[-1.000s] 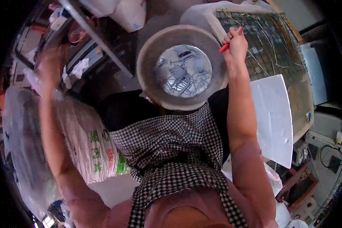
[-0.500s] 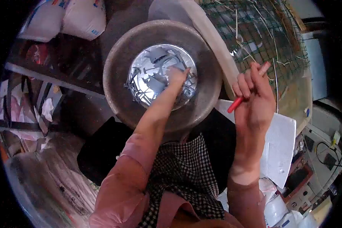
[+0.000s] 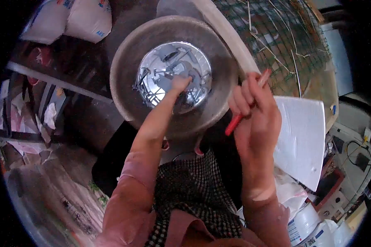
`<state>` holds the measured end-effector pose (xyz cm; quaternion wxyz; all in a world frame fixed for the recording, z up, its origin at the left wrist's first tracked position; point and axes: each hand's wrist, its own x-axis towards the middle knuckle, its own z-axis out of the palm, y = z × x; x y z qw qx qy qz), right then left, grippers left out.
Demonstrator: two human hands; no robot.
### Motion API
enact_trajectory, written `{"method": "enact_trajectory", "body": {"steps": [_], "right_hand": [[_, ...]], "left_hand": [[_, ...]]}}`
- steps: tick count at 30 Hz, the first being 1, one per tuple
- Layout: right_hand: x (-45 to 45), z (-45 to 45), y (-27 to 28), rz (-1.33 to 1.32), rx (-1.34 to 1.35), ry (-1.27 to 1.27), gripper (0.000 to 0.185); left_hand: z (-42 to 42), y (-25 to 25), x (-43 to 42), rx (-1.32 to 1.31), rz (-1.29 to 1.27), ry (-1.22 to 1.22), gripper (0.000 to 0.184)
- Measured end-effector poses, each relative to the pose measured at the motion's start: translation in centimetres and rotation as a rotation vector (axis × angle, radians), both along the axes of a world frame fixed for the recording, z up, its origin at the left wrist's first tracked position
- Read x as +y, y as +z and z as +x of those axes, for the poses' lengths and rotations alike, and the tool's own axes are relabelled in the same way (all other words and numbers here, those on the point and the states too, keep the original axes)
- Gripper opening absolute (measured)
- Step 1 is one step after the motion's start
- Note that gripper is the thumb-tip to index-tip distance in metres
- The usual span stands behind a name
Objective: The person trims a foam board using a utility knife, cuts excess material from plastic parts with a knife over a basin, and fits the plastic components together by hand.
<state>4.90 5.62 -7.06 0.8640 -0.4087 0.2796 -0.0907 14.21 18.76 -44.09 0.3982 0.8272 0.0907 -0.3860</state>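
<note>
Grey plastic parts lie in the bottom of a large round basin. My left hand reaches down among them, fingers closed around a grey part whose outline is partly hidden. To the right of the basin, my right hand is raised with its fingers wrapped round a red-handled tool. One end of that tool sticks out above the fingers and the other below the palm.
Green wire mesh with pale strands covers a pale-rimmed tub at the upper right. A white board lies below it. White sacks stand at the upper left, above a metal bar. Plastic-wrapped bags lie lower left.
My left hand has swung from the far left into the basin and closed on a part. My right hand has come back from the mesh, still holding the red tool. The view has shifted.
</note>
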Motion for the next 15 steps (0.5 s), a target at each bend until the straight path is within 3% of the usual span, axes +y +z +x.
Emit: {"method": "enact_trajectory", "body": {"steps": [1,2,4,5,8,11,15], "right_hand": [[-0.3,-0.2,0.0,0.056,0.014,-0.022,0.009],[-0.5,-0.1,-0.2,0.063,0.000,-0.024,0.009],[-0.8,0.5,-0.2,0.100,-0.065,-0.068,0.009],[-0.9,0.9,-0.5,0.106,-0.088,-0.061,0.009],[-1.1,1.9,-1.0,0.075,-0.180,0.006,0.009],[-0.8,2.6,-1.7,0.033,-0.142,0.036,0.008],[-0.3,2.4,-3.0,-0.217,-0.094,0.156,0.007]], "left_hand": [[-0.9,4.7,0.1,0.162,-0.232,0.274,0.047],[-1.5,5.8,0.9,0.147,-0.227,0.271,0.047],[-2.1,8.7,2.6,0.321,-0.829,0.394,0.046],[-2.3,12.1,3.1,0.383,-0.918,0.422,0.053],[-3.8,21.5,4.5,0.201,-0.936,0.338,0.052],[-4.5,26.6,6.6,0.071,-1.004,0.210,0.059],[-6.0,31.9,8.8,-0.181,-0.941,0.062,0.066]]}}
